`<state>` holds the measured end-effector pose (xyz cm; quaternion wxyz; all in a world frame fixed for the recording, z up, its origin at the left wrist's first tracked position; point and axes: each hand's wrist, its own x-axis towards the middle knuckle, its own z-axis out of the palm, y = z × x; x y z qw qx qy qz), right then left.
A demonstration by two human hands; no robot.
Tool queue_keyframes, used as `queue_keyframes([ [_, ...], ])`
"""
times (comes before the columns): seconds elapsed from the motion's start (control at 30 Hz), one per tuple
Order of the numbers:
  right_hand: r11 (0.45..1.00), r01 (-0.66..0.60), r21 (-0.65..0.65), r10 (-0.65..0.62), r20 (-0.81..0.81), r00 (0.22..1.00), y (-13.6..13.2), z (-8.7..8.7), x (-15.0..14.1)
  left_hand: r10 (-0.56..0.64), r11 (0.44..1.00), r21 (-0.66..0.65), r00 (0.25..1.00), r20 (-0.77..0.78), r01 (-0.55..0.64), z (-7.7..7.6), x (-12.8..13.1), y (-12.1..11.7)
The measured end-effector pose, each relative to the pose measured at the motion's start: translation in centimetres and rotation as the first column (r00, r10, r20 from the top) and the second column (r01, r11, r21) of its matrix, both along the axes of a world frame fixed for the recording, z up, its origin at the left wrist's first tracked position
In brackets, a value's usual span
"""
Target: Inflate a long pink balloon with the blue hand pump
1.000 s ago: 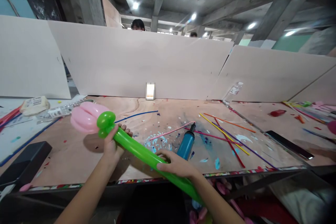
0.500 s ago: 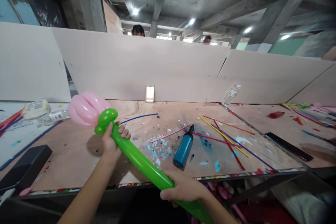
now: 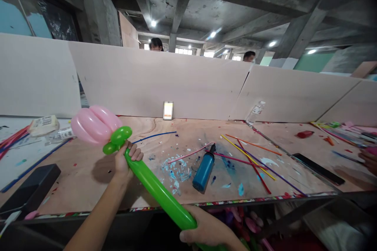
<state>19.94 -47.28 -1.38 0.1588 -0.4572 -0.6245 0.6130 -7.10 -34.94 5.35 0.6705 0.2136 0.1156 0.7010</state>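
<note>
A balloon flower is in my hands: a long green balloon stem point(image 3: 156, 190) with small green twisted bubbles point(image 3: 118, 139) under a pink petal cluster point(image 3: 92, 124). My left hand point(image 3: 126, 160) is wrapped round the stem just below the green bubbles and keeps the flower above the wooden table point(image 3: 88, 180). My right hand point(image 3: 206, 229) is closed round the lower part of the stem, near the table's front edge at the bottom of the picture.
A blue hand pump point(image 3: 203, 168) lies mid-table among balloon scraps. Several uninflated long balloons point(image 3: 250, 157) lie to its right. A black box point(image 3: 29, 190) sits at left, a phone point(image 3: 318, 168) at right, a plastic bottle point(image 3: 255, 112) by the partition boards. Two people's heads show behind them.
My right hand slid down the green stem toward me. My left hand stayed at the top of the stem. The view tilted upward.
</note>
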Motion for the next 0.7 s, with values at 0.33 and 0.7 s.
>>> queue_keyframes([
  [0.33,0.984,0.066,0.164,-0.082,0.093,0.992,-1.3,0.1,-0.2,-0.031,0.996,-0.087,0.999,-0.011,0.03,-0.8,-0.6,0.8],
  [0.7,0.978,0.116,0.171,-0.143,0.151,0.978,-2.7,-1.3,-0.5,-0.098,0.994,-0.068,0.989,-0.108,0.091,0.3,1.4,1.0],
])
